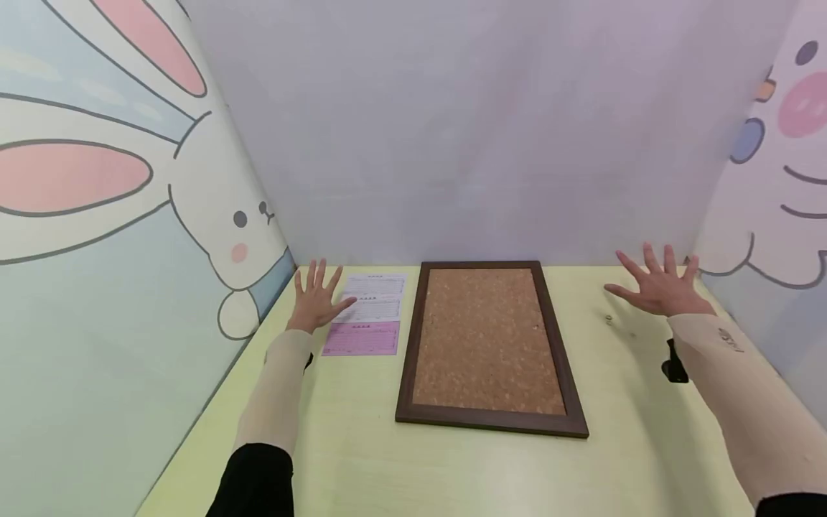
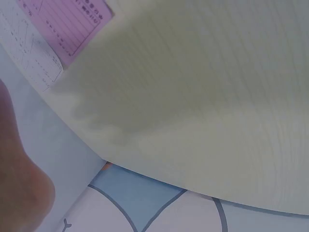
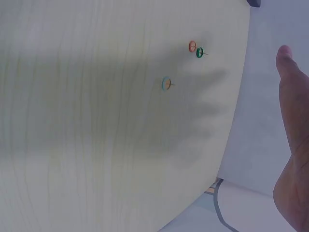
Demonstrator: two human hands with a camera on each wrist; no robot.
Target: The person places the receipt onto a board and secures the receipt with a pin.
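My left hand (image 1: 314, 304), fingers spread, is held up beside the paper slips, its thumb overlapping a white printed slip (image 1: 381, 309) in the head view. Nearest me lies a pink printed slip (image 1: 362, 339). Between the two hands a corkboard (image 1: 489, 337) with a dark brown frame lies flat on the table. On the far right my right hand (image 1: 665, 289) is raised with its fingers fanned out, holding nothing. Below it in the right wrist view are three thumbtacks: an orange thumbtack (image 3: 192, 46), a green thumbtack (image 3: 200, 52) and a light blue thumbtack (image 3: 166, 83).
The pale wood-grain table (image 1: 388, 467) ends at a plain back wall (image 1: 478, 143). A wall with a rabbit drawing (image 1: 213, 194) borders it on the left, and another cartoon-printed wall (image 1: 775, 194) stands on the right. Both hands cast shadows on the tabletop.
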